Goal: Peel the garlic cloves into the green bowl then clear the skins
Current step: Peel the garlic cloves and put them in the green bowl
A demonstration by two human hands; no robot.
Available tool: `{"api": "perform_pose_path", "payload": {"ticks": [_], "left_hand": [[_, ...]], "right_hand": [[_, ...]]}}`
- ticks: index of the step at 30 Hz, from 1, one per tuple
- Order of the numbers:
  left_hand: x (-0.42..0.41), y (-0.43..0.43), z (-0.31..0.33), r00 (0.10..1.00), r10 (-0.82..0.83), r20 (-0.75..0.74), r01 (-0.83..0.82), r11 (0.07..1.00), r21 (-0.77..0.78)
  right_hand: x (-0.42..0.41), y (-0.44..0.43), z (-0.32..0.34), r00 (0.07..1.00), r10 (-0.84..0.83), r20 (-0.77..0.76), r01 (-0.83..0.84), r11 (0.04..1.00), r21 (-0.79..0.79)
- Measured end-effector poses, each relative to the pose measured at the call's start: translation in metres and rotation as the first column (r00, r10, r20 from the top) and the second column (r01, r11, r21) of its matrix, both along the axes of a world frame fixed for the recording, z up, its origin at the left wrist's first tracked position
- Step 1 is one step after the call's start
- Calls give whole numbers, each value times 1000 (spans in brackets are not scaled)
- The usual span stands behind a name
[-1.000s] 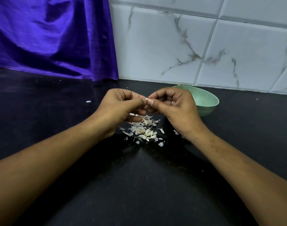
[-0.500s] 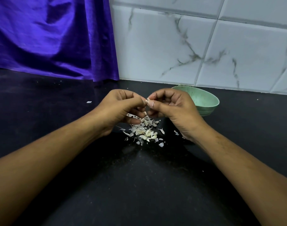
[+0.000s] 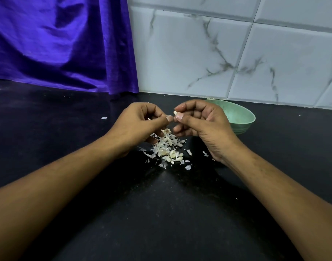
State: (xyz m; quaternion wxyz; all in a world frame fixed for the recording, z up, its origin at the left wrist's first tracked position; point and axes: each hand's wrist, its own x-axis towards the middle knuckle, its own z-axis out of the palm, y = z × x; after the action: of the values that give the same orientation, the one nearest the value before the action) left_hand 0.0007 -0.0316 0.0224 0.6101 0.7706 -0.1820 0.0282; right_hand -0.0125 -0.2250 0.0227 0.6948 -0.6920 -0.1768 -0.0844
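The right hand (image 3: 203, 125) pinches a small pale garlic clove (image 3: 175, 112) above papery white skins (image 3: 166, 147) heaped on the black stone counter (image 3: 161, 213). The left hand (image 3: 137, 123) curls beside it, its hold unclear. The round mint-green bowl (image 3: 242, 117) sits just behind the right hand.

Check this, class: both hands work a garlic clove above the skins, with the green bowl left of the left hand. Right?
No. The head view shows the green bowl beyond the right hand, not left of the left hand. The garlic clove and skins are as stated.
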Motion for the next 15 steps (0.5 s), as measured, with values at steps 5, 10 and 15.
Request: {"api": "perform_pose_path", "payload": {"ticks": [5,10,15], "left_hand": [[0,0,2,1000,-24,-20,24,999,-26],[0,0,2,999,-25,-23,24,998,-63],[1,0,2,1000,-16,-17,15,998,-65]], "right_hand": [[0,0,0,999,-10,38,13,998,-60],[-1,1,0,999,4,33,-1,997,-73],[-2,-1,5,989,-61,133,80,987,-139]]}}
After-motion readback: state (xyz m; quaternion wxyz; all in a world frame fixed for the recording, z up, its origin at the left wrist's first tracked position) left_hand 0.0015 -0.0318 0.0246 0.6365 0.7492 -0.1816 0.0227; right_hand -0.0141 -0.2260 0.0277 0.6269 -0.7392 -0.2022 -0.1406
